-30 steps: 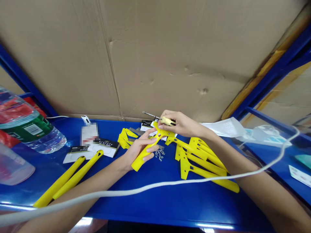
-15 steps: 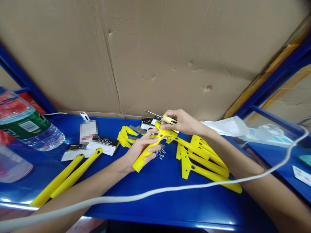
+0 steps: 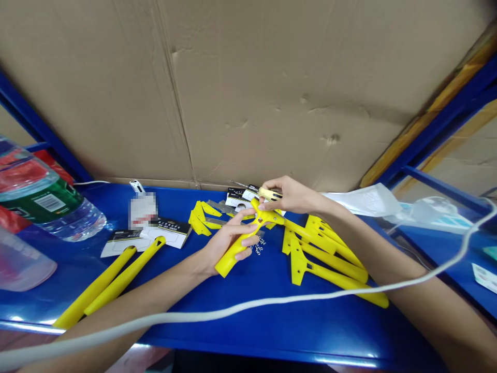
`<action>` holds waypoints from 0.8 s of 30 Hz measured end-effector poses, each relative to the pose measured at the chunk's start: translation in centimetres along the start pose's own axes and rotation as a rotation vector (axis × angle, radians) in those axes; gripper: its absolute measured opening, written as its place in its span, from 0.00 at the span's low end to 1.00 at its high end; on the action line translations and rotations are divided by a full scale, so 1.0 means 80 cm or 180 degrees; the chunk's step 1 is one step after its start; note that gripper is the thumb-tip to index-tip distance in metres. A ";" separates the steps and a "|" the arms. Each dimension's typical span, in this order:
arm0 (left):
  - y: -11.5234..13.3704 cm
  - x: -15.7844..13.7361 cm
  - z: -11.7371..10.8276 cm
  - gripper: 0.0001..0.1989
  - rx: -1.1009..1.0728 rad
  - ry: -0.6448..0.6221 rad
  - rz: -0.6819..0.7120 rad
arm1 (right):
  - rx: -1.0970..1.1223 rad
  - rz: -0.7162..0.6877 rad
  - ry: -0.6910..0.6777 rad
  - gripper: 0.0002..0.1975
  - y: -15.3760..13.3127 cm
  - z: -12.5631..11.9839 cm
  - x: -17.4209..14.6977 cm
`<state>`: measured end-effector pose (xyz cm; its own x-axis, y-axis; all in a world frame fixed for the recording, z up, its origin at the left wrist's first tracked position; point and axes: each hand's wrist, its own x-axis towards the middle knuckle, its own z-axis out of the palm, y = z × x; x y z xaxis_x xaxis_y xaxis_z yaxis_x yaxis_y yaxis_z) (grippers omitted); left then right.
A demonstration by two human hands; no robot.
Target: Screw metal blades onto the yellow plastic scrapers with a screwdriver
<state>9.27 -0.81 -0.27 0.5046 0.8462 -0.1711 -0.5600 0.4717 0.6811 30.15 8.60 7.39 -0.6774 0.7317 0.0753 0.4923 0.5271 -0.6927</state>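
My left hand (image 3: 227, 237) is wrapped round the grip of a yellow plastic handle with a flared head (image 3: 230, 260), its head pointing up and away to the right. A screwdriver (image 3: 270, 195) with a pale yellow grip lies in my right hand (image 3: 292, 194), just above that head. The screwdriver's shaft points left and away from the head. Below the held handle, a small pile of screws (image 3: 258, 247) lies on the blue table (image 3: 248, 292). Several similar yellow handles with flared heads (image 3: 341, 281) rest to the right. Flat yellow pieces (image 3: 199, 218) lie beyond my left hand.
Two long yellow handles (image 3: 123, 277) and printed cards (image 3: 171, 233) lie at left, near a large water bottle (image 3: 50, 202). A white cable (image 3: 295, 299) crosses in front. Plastic bags (image 3: 361, 199) lie at right. Cardboard (image 3: 248, 93) stands behind.
The view has shifted slightly. The screwdriver's shaft has turned and shows less clearly behind the handle's head. Both hands keep their hold.
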 end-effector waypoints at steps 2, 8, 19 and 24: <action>0.000 0.000 0.000 0.22 0.0007 -0.0001 0.0017 | 0.0010 0.0008 0.0027 0.15 0.000 0.000 0.000; 0.000 0.000 -0.006 0.23 -0.0115 -0.0073 0.0100 | -0.0003 0.0043 0.0134 0.18 0.002 0.002 0.000; 0.006 0.000 -0.006 0.24 -0.0301 0.0156 0.0242 | -0.0597 -0.0434 0.0260 0.15 -0.011 -0.028 -0.020; 0.011 0.000 -0.008 0.23 -0.0240 0.0166 0.0369 | -0.0925 -0.0290 0.0338 0.20 -0.022 -0.052 -0.041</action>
<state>8.35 -0.19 -0.12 0.4000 0.9069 -0.1325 -0.6613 0.3857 0.6433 33.79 7.04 11.35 -0.6727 0.7087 0.2126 0.5780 0.6827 -0.4470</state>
